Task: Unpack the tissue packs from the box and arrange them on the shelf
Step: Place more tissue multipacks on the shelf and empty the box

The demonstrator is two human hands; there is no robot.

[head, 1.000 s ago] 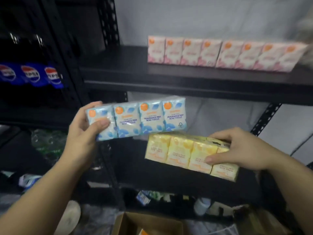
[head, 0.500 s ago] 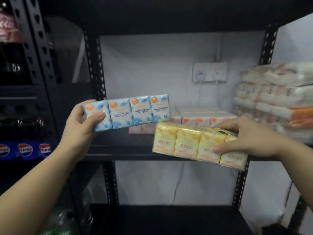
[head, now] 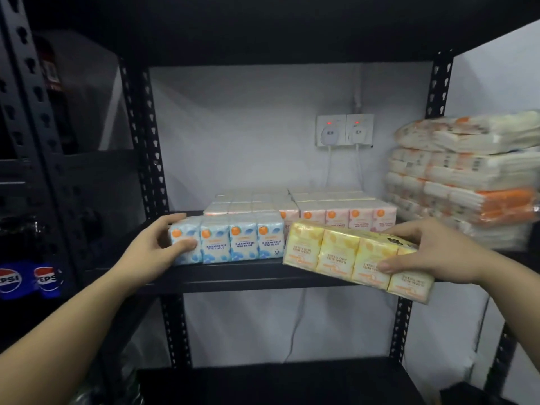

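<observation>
Head view: left hand point(head: 157, 249) grasps the blue tissue pack point(head: 230, 241) at its left end, thumb on the front face, fingers over the top; the pack stands on the black shelf point(head: 233, 276), just ahead of the pink packs point(head: 336, 210) beyond those fingers. Right hand point(head: 432, 252) grips the yellow tissue pack point(head: 350, 255), tilted, upside down, its left end over the shelf edge

One blue-printed plastic-wrapped tissue multipack point(head: 228, 244), four mini packs across its front. One yellow plastic-wrapped tissue multipack point(head: 350, 257), four packs across. Pink-and-white tissue multipacks point(head: 336, 206) behind, five orange-dot fronts visible; total unclear. Two white wall sockets point(head: 344, 130). Two Pepsi labels point(head: 29, 277). Two hands: left hand point(head: 159, 252), right hand point(head: 432, 252). One stack of white-and-orange bagged tissues point(head: 467, 176), bag count unclear.
</observation>
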